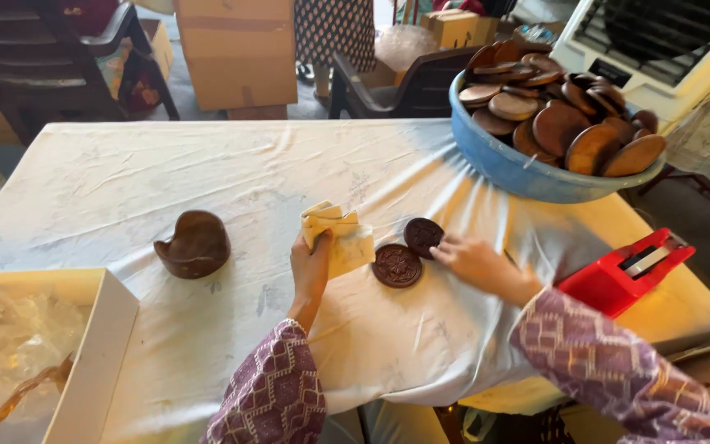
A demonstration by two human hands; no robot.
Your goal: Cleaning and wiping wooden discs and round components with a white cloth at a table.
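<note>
My left hand [311,265] grips a folded pale yellow cloth [337,237] above the white-covered table [207,181]. My right hand [472,259] rests with its fingertips on a dark carved wooden disc [422,235], which is tilted up. A second carved round disc [397,265] lies flat between the two hands, just below the first one. Both sleeves are purple with a pale pattern.
A dark wooden curved bowl piece [195,244] sits left of my hands. A blue tub [509,168] heaped with brown wooden discs stands at the back right. A red tape dispenser [624,271] lies at the right edge, a white box [92,345] with plastic at the near left. Chairs and cartons stand behind.
</note>
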